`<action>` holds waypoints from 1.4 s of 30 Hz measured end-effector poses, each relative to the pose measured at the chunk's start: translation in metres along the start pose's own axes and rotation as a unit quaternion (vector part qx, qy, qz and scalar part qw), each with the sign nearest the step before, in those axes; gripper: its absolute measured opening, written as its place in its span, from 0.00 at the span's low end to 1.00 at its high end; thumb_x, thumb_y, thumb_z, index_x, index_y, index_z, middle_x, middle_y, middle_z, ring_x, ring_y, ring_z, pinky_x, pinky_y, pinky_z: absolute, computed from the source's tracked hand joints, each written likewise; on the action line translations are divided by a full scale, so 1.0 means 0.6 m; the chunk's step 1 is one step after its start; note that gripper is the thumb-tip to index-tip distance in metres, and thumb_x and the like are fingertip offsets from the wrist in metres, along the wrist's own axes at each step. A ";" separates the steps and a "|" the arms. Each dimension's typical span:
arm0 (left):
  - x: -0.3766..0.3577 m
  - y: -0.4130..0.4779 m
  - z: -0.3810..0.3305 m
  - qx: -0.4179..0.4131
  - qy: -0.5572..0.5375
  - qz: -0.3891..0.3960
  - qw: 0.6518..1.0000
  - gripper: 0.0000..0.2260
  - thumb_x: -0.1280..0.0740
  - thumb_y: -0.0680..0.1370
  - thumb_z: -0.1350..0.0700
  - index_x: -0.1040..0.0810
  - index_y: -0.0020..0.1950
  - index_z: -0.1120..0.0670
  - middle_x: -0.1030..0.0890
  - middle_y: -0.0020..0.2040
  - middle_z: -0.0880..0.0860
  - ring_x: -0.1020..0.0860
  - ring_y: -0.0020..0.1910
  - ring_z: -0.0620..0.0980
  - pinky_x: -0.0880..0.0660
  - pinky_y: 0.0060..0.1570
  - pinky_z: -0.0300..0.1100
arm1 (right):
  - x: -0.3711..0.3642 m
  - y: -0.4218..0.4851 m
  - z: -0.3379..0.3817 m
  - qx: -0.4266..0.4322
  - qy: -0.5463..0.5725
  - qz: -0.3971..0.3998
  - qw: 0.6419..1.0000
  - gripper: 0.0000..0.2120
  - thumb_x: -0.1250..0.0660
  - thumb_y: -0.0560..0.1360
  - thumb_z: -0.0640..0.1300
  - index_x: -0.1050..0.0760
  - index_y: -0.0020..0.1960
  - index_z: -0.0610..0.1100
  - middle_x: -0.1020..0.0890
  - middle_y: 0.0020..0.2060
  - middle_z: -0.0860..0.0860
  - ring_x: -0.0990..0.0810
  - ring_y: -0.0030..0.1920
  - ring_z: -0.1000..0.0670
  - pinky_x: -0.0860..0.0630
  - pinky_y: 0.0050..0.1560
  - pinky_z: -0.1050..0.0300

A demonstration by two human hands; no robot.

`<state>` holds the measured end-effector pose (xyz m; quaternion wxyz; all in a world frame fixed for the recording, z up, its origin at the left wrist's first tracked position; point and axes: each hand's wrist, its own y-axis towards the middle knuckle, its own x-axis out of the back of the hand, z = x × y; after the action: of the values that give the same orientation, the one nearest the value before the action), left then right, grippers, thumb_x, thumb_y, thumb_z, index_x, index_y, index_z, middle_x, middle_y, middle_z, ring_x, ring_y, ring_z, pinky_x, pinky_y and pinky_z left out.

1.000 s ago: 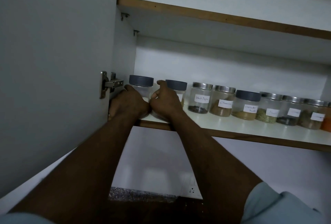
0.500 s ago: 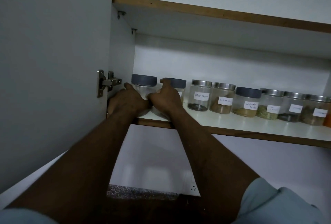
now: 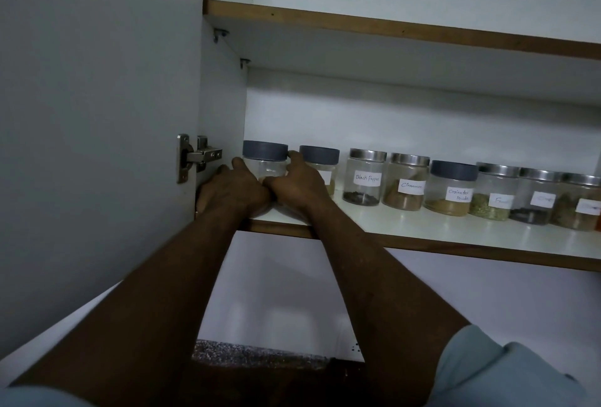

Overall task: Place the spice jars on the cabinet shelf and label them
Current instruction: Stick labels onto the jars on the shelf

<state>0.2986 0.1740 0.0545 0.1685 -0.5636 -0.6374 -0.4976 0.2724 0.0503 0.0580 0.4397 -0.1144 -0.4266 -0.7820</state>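
Note:
A row of several spice jars stands on the white cabinet shelf [image 3: 422,227]. The leftmost jar [image 3: 266,159] is clear with a grey lid, and no label shows on it. My left hand [image 3: 234,188] wraps its left side. From the right, my right hand [image 3: 296,182] presses on it, thumb up near the lid. Behind my right hand stands a second grey-lidded jar [image 3: 320,159] with a partly hidden white label. Further right are labelled jars: Black Pepper [image 3: 366,177], Cinnamon [image 3: 408,182], Coriander Powder [image 3: 452,187] and more.
The open cabinet door [image 3: 97,146] fills the left side, with a metal hinge [image 3: 195,156] next to my left hand. An upper shelf [image 3: 390,29] hangs above the jars. Below lie a white wall and a speckled countertop [image 3: 253,354].
Both hands have stayed on the leftmost jar, shifting slightly. My right thumb has risen to the jar's lid. The camera view has moved a little.

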 end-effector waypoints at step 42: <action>0.008 -0.008 -0.001 -0.043 0.008 -0.005 0.999 0.14 0.29 0.76 0.50 0.24 0.57 0.55 0.17 0.53 0.57 0.20 0.47 0.56 0.22 0.49 0.46 | -0.002 0.006 0.005 -0.040 0.002 0.108 0.993 0.48 0.27 0.73 0.47 0.55 0.82 0.48 0.27 0.73 0.44 0.27 0.70 0.39 0.30 0.69 0.43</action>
<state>0.2925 0.1766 0.0562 0.1474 -0.5632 -0.6168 -0.5297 0.2751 0.0525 0.0613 0.5173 -0.1754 -0.3797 -0.7467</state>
